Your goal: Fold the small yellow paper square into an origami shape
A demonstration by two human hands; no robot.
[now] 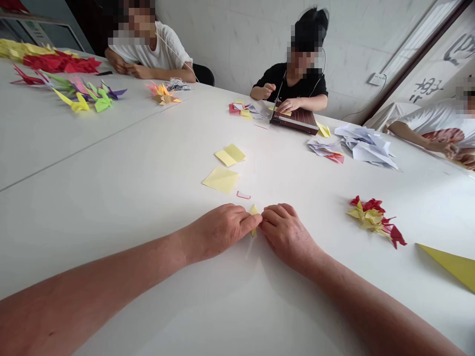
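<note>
A small yellow piece of folded paper [254,209] stands between my two hands on the white table [148,296]. My left hand [228,225] pinches it from the left, its thumb lying across the paper. From the right, my right hand [284,230] has its fingers closed at the paper's edge, and its fingertips are partly hidden. Just beyond my hands lie a flat yellow paper square [221,179] and another yellow sheet with a crease [230,155]. A small red-edged strip [244,195] rests nearer to the folded paper.
Red and yellow paper cranes [371,217] lie to the right, near a large yellow paper triangle [451,264]. White paper scraps [367,146] sit beyond them. Across the table, a person works at a paper trimmer [297,120]. Colourful cranes [81,94] lie far left; two other people sit around.
</note>
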